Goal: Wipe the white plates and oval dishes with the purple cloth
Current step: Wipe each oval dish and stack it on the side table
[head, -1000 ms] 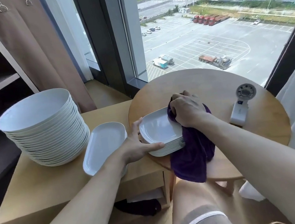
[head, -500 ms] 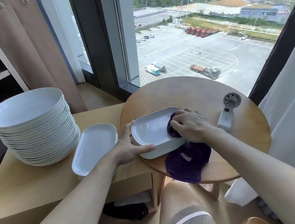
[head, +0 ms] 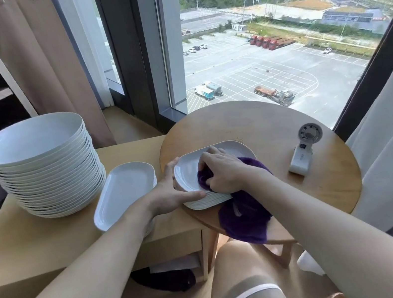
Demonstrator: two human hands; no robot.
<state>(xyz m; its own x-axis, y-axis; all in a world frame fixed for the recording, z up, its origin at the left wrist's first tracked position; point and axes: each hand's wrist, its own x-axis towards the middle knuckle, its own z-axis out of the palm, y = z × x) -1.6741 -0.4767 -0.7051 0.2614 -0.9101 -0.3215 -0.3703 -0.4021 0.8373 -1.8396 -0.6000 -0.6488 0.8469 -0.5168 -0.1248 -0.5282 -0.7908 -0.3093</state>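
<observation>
A bunched part of the purple cloth is being gripped in the curled fingers of the right hand and pressed onto the inside of the top dish, near its front right part. The rest of the cloth is trailing from under the wrist, over the near edge of the round table, and is hanging below it. That dish is lying uppermost on a stack of oval dishes, which is standing at the left front of the round table. The stack is being steadied by the left hand: the hand is spread, with the thumb laid straight along the near side of the stack and the fingers set against its left corner. Just beside that hand, a second stack of oval dishes is resting on the square wooden table, which is standing against the round one. Farther left on the same table, a tall stack of round white plates is standing apart from the oval ones. A small white handheld fan is lying on the right side of the round table, well apart from the dishes.
</observation>
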